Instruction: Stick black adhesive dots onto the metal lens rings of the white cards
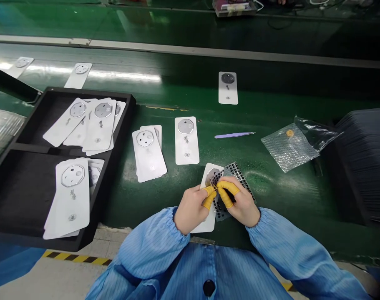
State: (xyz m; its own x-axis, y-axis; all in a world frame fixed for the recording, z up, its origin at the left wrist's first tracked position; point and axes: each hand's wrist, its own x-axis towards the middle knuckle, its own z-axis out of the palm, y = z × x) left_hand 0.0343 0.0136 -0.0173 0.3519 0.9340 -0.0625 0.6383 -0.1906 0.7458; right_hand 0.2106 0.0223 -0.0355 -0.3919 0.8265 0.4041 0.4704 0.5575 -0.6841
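My left hand point(193, 207), with yellow finger cots on thumb and forefinger, pinches the edge of a clear sheet of small black dots point(238, 171). My right hand point(240, 202), also in yellow finger cots, is closed in a pinch, its tips against the left ones at the sheet. Whatever lies between the right fingertips is too small to make out. Beneath both hands is a white rounded panel point(205, 226) with a grey dial-like disc at its top, partly covered by hands and sheet.
Similar white panels point(186, 148) lie ahead, and several are stacked in a black divided tray point(114, 166) at left. Lilac tweezers point(234, 135) lie beyond my hands. A bubble-wrap bag point(291, 150) sits right, near a stack of dark sheets point(365, 162). One panel point(227, 93) rests farther back.
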